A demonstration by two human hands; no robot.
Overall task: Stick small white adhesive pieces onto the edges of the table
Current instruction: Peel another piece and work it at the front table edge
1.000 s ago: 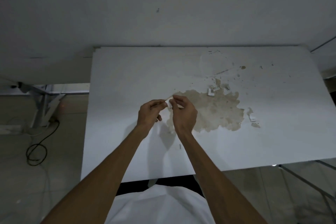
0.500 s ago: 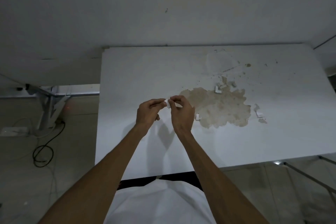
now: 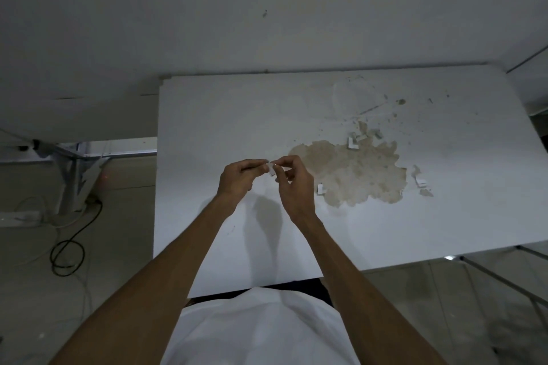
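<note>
Preparation is being carried out: a small white adhesive piece [image 3: 271,170] is being pinched between the left hand [image 3: 241,179] and right hand [image 3: 293,182] above the tabletop [image 3: 207,127], apparently being peeled. Next, carrying to a tabletop edge and firm pressing are being called for.

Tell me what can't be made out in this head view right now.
- White adhesive piece: mostly hidden by the fingertips of left hand and right hand; backing state too small to tell.
- Table: near edge partly hidden by the white shirt; right side cut off by the frame.
</note>
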